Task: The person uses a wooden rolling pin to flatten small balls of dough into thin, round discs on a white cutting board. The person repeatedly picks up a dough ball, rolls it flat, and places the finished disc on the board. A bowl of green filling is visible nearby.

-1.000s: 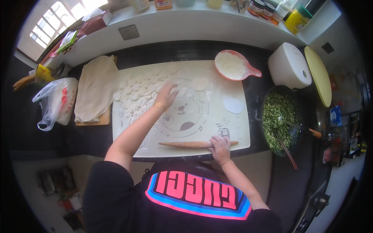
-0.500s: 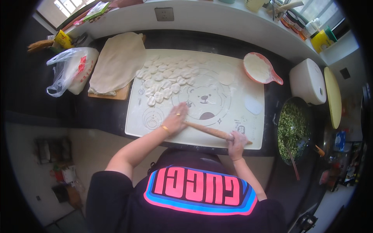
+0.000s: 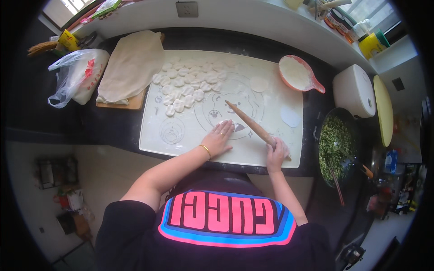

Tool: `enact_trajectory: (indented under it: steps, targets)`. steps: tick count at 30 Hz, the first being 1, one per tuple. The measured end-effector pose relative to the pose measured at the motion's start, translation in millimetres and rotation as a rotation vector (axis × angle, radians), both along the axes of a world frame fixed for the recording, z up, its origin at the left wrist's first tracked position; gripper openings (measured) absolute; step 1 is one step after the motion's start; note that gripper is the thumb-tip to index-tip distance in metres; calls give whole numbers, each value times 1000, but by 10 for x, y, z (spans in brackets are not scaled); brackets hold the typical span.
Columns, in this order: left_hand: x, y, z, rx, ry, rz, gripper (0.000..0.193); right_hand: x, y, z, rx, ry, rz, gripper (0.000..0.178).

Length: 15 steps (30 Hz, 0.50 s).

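My left hand (image 3: 218, 139) lies flat on the pale kneading mat (image 3: 190, 147), fingers stretched out over the printed bear. White dough seems to show at its fingertips, but most of that spot is covered. In my right hand (image 3: 276, 154) is a wooden rolling pin (image 3: 252, 125), gripped by its near end, with the far tip pointing up and left across the mat. Several small flattened dough pieces (image 3: 186, 90) cluster on the mat's upper left. A thin round wrapper (image 3: 259, 84) lies beyond the pin, and another wrapper (image 3: 290, 118) lies to its right.
A red bowl of flour (image 3: 294, 74) stands on the mat's far right corner. At right are a pan of chopped greens (image 3: 334, 144) with chopsticks and a white container (image 3: 355, 92). A dough sheet (image 3: 131, 67) covers a wooden board (image 3: 135, 101) at left, beside a plastic bag (image 3: 83, 74).
The rolling pin's far end has swung up and away from my left hand. My left hand has shifted right along the mat. My right hand keeps its grip.
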State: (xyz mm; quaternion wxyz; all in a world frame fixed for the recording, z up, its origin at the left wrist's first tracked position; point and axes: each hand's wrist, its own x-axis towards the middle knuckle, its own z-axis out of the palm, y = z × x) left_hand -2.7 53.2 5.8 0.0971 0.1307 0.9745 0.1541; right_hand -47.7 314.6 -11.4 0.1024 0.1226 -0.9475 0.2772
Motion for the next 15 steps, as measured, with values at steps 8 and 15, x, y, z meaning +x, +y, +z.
enact_trajectory:
  steps: [8, 15]
  targets:
    - [263, 198, -59, 468, -125, 282, 71, -23, -69, 79, 2, -69, 53, 37]
    - [387, -73, 163, 129, -191, -47, 72, -26, -233, 161, 31, -70, 128, 35]
